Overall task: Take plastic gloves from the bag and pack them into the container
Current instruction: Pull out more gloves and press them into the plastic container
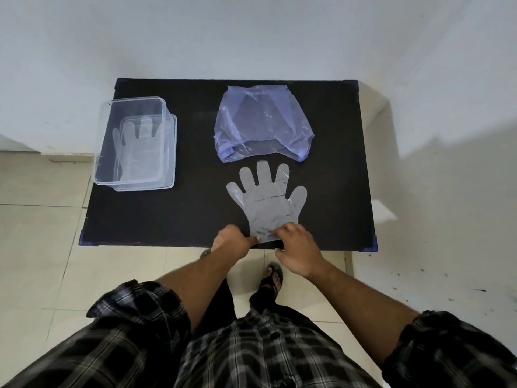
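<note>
A clear plastic glove lies flat on the black table, fingers pointing away from me. My left hand and my right hand both pinch its cuff at the table's near edge. Beyond the glove lies the crumpled blue plastic bag, its opening toward the glove. At the table's left stands the clear container, with a glove lying flat inside it.
The table stands against a white wall, with blue corner caps at its edges. The container overhangs the table's left edge slightly. Tiled floor and my sandalled foot are below the near edge.
</note>
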